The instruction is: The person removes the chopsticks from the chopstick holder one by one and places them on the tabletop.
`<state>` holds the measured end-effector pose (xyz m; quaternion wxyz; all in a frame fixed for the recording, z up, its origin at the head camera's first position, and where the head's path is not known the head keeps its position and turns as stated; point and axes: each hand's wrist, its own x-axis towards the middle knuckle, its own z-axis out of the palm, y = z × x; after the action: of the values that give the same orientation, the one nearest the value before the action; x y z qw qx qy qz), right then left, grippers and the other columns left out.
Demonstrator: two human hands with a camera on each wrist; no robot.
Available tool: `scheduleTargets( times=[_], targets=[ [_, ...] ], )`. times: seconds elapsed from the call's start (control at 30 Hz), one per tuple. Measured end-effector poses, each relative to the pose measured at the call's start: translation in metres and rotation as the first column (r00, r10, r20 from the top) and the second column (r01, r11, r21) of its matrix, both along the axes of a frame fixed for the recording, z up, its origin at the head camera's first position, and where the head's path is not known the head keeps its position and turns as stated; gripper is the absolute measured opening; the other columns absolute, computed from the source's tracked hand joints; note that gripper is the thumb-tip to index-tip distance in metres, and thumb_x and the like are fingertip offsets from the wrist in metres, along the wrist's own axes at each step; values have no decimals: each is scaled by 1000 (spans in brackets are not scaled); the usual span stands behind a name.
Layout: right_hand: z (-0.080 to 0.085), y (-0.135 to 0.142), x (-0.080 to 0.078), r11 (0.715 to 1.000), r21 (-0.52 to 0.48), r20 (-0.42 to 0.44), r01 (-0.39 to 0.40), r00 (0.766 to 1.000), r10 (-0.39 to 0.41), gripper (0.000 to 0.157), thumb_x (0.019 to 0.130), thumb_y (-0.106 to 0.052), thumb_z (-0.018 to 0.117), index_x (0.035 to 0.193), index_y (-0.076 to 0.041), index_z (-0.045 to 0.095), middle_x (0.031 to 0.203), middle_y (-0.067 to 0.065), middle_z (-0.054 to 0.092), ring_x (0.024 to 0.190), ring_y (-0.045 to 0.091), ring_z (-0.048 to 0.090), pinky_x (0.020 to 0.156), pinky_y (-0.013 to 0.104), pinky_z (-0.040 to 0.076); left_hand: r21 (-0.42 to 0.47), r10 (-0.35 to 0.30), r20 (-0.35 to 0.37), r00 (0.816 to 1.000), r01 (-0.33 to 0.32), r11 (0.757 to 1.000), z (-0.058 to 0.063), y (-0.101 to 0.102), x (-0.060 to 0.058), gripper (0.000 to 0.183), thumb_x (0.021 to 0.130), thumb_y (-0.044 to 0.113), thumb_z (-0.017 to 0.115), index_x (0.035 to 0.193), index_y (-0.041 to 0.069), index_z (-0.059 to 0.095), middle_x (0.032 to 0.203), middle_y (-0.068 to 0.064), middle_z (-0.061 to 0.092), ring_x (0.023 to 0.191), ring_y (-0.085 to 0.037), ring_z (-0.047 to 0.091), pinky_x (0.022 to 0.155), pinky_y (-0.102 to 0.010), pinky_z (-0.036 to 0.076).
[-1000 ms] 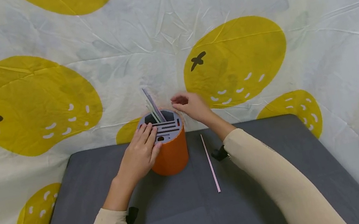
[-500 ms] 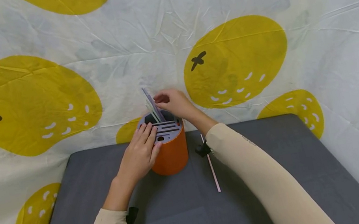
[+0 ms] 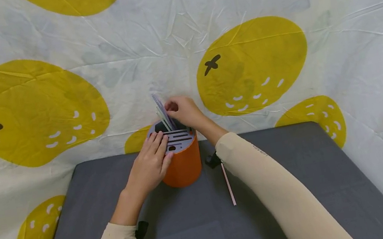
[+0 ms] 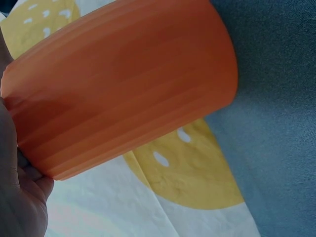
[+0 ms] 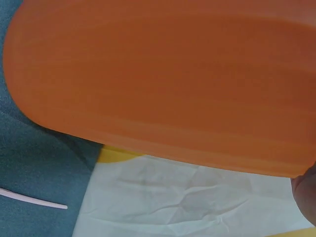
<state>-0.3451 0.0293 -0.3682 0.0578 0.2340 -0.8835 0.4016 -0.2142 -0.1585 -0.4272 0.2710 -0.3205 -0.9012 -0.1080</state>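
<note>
Right hand (image 3: 185,111) is hovering over the back of the orange holder (image 3: 182,168), just right of the pale sticks (image 3: 166,117) standing in it. Dark table (image 3: 181,236) is lying under everything, its far edge meeting a yellow-printed cloth (image 3: 163,22). Holder is standing upright near that edge, grey slotted top (image 3: 182,144) facing up. Forearms are converging on it from the person's side, the right one reaching farther, its sleeve (image 3: 275,181) covering part of a pink stick (image 3: 229,189); this is lying on the table, right of the holder, pointing away from the person, nearer the right arm. Left hand (image 3: 147,161) is resting on the top's near left, fingers straight, thumb spreading toward the front rim; apparently steadying. Pale sticks are rising steeply from the rear opening, long axis tilting so the upper ends are leaning left, away from the right hand, which is nearer their upper lengths. Right thumb and forefinger are curving narrowly toward each other at the sticks; whether they are pinching one, cannot tell.
</note>
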Motion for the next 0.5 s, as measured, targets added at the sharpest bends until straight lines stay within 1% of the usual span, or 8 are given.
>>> scheduleTargets(
  times=[0.17,0.23,0.27,0.4,0.5],
  targets=[
    [0,2,1,999,-32,6,18,1000,-18,12,101,-16,68,110,-8,70,107,8,73,103,22,69,94,36,58,0,-4,-4,1000,4,1000,-1,-1,0,56,111,35,47,147,-7,52,152,-27,51,144,-43,47,120,-58,36],
    [1,3,2,998,-59,8,24,1000,-23,12,101,-17,68,109,-8,70,106,7,73,102,22,69,92,35,60,-3,1,-2,1000,-1,1000,-2,-2,0,57,111,37,44,147,-7,52,153,-26,51,145,-43,46,120,-58,36],
    [1,3,2,997,-71,7,26,1000,-26,12,101,-17,68,109,-9,70,106,7,72,101,22,70,90,34,60,-5,4,1,1000,-4,1000,-2,-2,0,57,111,37,45,148,-6,52,153,-26,51,145,-43,46,121,-58,36],
    [7,5,6,991,-131,16,31,999,-29,12,101,-16,68,110,-8,70,104,8,72,96,22,70,85,32,62,-14,12,14,1000,-12,1000,-2,-2,0,56,107,32,56,149,-5,51,154,-26,50,146,-42,45,122,-57,35],
    [13,8,9,979,-204,28,25,999,-19,13,100,-12,69,111,-4,70,103,12,71,94,25,71,84,33,63,-17,15,29,999,-15,1000,-2,-2,-1,56,105,29,59,149,-5,50,155,-26,49,147,-42,44,123,-56,34]
  ],
)
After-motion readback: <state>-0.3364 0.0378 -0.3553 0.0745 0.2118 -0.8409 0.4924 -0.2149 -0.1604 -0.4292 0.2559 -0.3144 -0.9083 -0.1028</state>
